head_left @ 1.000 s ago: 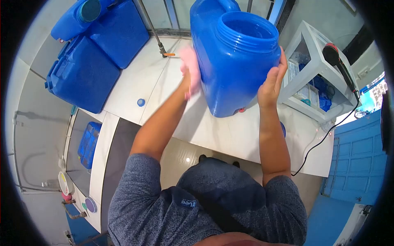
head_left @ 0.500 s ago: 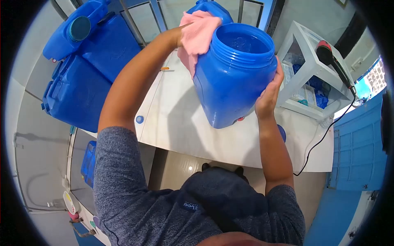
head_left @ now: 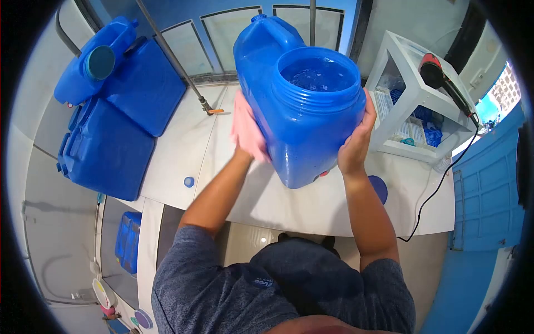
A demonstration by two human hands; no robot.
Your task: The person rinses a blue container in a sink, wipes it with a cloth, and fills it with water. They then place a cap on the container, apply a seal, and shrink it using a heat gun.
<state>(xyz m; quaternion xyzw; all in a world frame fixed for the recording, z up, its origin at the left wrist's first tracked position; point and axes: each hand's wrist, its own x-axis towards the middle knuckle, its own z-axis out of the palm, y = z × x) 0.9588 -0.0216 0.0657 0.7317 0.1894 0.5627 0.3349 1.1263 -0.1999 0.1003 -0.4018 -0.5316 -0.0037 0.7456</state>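
Observation:
A large blue container (head_left: pixel 311 128) with a wide round mouth stands slightly tilted on the white counter (head_left: pixel 239 206), its mouth uncovered and what looks like clear water inside. My left hand (head_left: pixel 245 154) presses a pink cloth (head_left: pixel 248 129) against the container's left side; the cloth hides most of the fingers. On the right side, my right hand (head_left: pixel 357 142) grips the container's wall below the rim, fingers wrapped along it. A dark blue round lid (head_left: pixel 377 189) lies on the counter beside my right forearm.
Blue jerrycans (head_left: pixel 111 150) stand at the left, near a metal pipe with an orange-handled tap (head_left: pixel 214 111). A small blue cap (head_left: pixel 189 182) lies on the counter. At the right, a white shelf unit (head_left: pixel 411 100) bears a corded black and red tool (head_left: pixel 439 72).
My left hand and the cloth have moved from the container's upper left rim down its left side. The view has shifted, showing more of the container's handle and the tap.

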